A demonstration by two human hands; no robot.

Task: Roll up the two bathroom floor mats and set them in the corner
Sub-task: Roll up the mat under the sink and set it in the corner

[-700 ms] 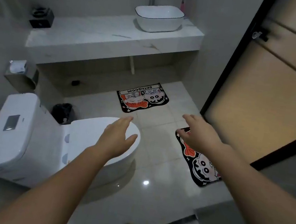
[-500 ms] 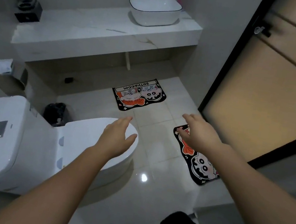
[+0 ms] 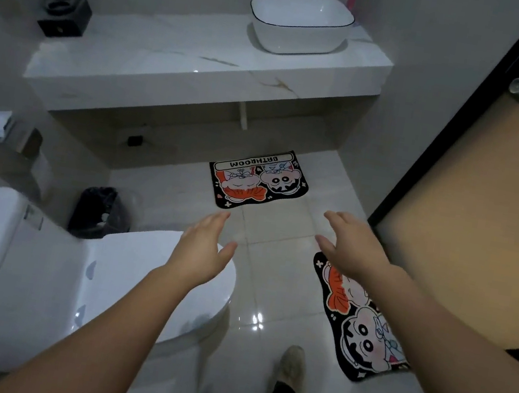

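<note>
Both hands are empty and spread: your left hand (image 3: 204, 248) hangs with fingers loose above the near rim of the toilet lid (image 3: 149, 281), and your right hand (image 3: 354, 245) reaches palm-down over the far end of the near mat (image 3: 357, 320), touching nothing. Left to right, the toilet fills the near left, with a black bin (image 3: 101, 212) beyond it. At centre, the far mat (image 3: 257, 179) lies flat on the floor tiles (image 3: 279, 233) just in front of the counter (image 3: 204, 62), below the basin (image 3: 299, 22). At right, the near mat lies flat alongside the door (image 3: 470, 229), with your shoe (image 3: 292, 368) near its near end. Neither mat is rolled yet, so the task appears to be at its start. To do the reach well, crouch first and bring both hands to one short edge of a mat. Pinch that edge at its two corners. Turn it over tightly on itself and keep both sides level as you roll, or the roll will likely cone. The tiles look glossy, so the mat may slide; press down as you roll.
</note>
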